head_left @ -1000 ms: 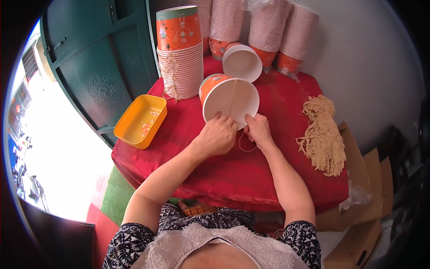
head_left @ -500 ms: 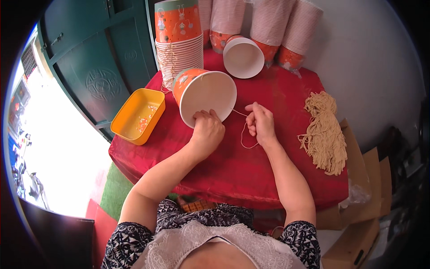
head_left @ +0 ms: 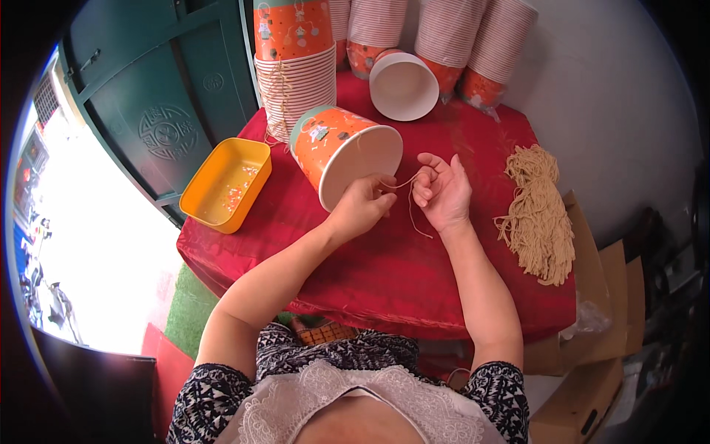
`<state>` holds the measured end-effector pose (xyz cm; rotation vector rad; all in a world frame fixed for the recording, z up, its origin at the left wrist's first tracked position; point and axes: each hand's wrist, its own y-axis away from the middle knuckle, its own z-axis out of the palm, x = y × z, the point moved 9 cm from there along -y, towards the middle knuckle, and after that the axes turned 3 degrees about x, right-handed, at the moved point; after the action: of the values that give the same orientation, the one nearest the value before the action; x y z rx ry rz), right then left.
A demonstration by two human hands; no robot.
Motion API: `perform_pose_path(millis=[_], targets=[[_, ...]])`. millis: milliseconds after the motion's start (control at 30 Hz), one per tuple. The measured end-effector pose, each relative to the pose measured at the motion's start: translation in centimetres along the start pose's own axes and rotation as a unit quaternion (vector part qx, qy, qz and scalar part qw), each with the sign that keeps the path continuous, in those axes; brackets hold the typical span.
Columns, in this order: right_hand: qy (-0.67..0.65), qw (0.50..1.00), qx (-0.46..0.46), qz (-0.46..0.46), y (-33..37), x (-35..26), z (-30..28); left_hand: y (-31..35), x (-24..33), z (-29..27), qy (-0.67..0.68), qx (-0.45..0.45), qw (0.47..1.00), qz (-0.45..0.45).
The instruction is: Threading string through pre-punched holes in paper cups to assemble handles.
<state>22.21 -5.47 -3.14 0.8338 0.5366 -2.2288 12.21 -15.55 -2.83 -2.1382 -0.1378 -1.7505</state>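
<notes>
Right at the middle of the round table, draped in glossy red cloth, a paper bucket lies tipped on its side, its white inside and thin rolled rim turned toward the person. Its outer wall is orange with small printed figures. The left hand rests at the rim's lower edge, at about six o'clock on the opening, fingers clenched in a pinch on a thin tan string. The string runs across to the right hand, just beside at three o'clock, whose fingers curl loosely around it while a loose loop hangs down onto the cloth.

At three o'clock from the hands, well apart, lies a limp bundle of cut strings, pale and fibrous. At nine o'clock sits a shallow yellow plastic tray with rounded corners and small bits inside. At twelve o'clock a second bucket lies open-mouthed, and behind it stand ribbed stacks of nested buckets, with strings dangling down the front of the leftmost stack.
</notes>
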Motion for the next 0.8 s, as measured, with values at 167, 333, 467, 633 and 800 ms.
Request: perform_pose_path(millis=[167,333,467,633,800], targets=[[-0.008,1.0,-0.013,0.011,0.4,0.5,1.2,0.2,-1.0,1.7,0.171,-0.06,0.981,-0.063],[0.018,1.0,0.008,-0.015,0.0,-0.1,0.4,0.4,-3.0,2.8,0.251,-0.177,0.939,-0.156],[0.063,0.993,0.096,-0.021,-0.3,-0.8,-2.6,0.3,-3.2,1.8,0.196,-0.153,0.95,-0.186],[0.258,0.94,0.222,-0.014,0.1,-1.9,-5.8,-0.2,-3.0,0.0,0.183,-0.069,0.967,-0.163],[0.65,0.639,0.234,-0.338,1.4,-5.4,-2.8,-0.5,-2.7,0.1,0.118,-0.058,0.979,-0.156]])
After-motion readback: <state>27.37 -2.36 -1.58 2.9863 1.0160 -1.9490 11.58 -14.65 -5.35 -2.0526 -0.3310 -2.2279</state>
